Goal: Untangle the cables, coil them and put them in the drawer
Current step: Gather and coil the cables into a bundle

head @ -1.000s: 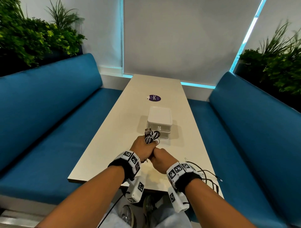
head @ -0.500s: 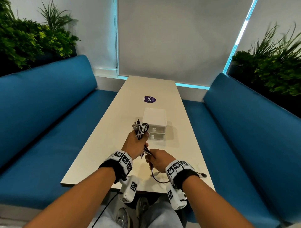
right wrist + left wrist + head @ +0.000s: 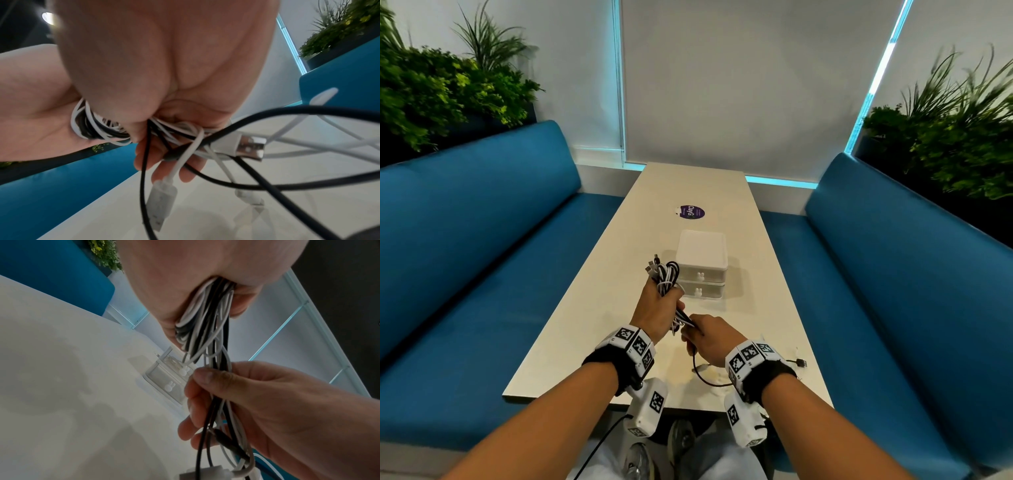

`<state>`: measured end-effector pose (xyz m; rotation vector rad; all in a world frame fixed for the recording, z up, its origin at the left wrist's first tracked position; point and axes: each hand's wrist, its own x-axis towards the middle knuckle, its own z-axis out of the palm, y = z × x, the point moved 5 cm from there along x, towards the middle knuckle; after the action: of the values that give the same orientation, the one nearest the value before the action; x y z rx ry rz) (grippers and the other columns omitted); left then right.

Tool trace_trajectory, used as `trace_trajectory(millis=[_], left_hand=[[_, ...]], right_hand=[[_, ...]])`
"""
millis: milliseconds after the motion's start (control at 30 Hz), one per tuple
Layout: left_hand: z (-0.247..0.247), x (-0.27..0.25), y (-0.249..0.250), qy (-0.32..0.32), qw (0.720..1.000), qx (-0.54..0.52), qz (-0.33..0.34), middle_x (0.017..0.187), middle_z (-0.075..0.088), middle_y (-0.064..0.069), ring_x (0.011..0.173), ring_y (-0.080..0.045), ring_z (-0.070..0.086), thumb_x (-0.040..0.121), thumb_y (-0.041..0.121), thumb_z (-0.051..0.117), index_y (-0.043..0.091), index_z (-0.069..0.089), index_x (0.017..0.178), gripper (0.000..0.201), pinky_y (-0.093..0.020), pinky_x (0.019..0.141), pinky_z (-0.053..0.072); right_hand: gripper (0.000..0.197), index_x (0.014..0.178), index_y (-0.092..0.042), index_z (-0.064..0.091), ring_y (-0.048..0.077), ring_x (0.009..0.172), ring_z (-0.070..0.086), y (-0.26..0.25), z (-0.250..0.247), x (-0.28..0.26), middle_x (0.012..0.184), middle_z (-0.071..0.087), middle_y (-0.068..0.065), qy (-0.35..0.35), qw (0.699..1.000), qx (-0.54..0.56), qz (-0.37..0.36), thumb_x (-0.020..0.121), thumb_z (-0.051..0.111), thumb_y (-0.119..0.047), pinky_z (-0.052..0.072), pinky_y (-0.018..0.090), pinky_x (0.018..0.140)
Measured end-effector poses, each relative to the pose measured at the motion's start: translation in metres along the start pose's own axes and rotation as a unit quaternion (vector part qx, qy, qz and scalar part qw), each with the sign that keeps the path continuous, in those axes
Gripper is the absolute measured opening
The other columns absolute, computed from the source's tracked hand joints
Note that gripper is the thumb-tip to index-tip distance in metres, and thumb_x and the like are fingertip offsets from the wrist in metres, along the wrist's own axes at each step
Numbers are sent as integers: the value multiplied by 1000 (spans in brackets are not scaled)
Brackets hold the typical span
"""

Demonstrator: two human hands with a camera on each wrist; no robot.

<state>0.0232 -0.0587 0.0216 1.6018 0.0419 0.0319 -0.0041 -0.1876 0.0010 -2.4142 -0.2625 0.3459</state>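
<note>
While keeping looped cables (image 3: pixel 667 278) gathered above the table (image 3: pixel 571 335), left hand (image 3: pixel 656 310) fisted round them; right hand (image 3: pixel 707 339) pinching trailing strands, apparently to separate; drawer unit (image 3: pixel 702 265) just beyond, shut.

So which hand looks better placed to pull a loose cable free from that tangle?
The right hand, probably: it pinches the trailing strands below the left hand, which grips the tangled bundle of black and white cables.

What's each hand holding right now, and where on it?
Left hand grips the cable bundle around its middle; right hand grips the loose strands just below it.
</note>
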Motion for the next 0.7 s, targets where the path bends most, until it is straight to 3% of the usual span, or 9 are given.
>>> trace_trajectory(millis=[167, 267, 333, 467, 600, 700], left_hand=[[-1, -3, 2, 3, 1000, -5, 2, 71, 62, -15, 61, -27, 59, 73, 31, 56, 18, 52, 98, 29, -37, 54, 50], [-2, -3, 2, 4, 1000, 6, 10, 69, 61, -14, 64, -28, 60, 72, 31, 54, 14, 52, 97, 30, -43, 62, 52], [-4, -3, 3, 10, 1000, 17, 13, 68, 60, -13, 64, -27, 60, 73, 29, 53, 14, 52, 94, 26, -42, 64, 52], [-4, 2, 6, 28, 999, 24, 18, 74, 61, -4, 66, -24, 57, 91, 21, 63, 27, 53, 95, 13, -37, 68, 48], [-1, 3, 5, 23, 999, 22, 8, 76, 59, -3, 65, -22, 56, 94, 15, 61, 20, 52, 105, 15, -35, 67, 47], [0, 2, 2, 11, 1000, 20, 4, 75, 60, -3, 66, -22, 56, 90, 12, 60, 21, 56, 95, 11, -37, 69, 47]], right_hand=[[26, 92, -11, 61, 23, 78, 66, -2, -2, 0, 82, 73, 5, -5, 1000, -2, -2, 98, 40, -26, 51, 37, 76], [25, 91, -13, 61, 24, 80, 67, -3, -2, -1, 83, 73, 5, -8, 1000, -7, -7, 98, 41, -26, 50, 36, 75], [24, 92, -14, 60, 23, 80, 66, -5, -1, 0, 85, 73, 4, -11, 1000, -15, -11, 98, 40, -26, 49, 35, 74], [19, 91, -18, 53, 18, 72, 60, -7, 0, 3, 82, 69, -1, -3, 999, -39, -31, 101, 40, -29, 47, 33, 70], [20, 88, -22, 51, 19, 70, 60, -5, -2, 3, 76, 66, -1, -4, 999, -46, -23, 100, 36, -26, 46, 32, 67], [18, 92, -20, 54, 22, 76, 62, -5, -4, 3, 80, 67, 1, -13, 998, -50, -20, 99, 38, -27, 49, 39, 75]])
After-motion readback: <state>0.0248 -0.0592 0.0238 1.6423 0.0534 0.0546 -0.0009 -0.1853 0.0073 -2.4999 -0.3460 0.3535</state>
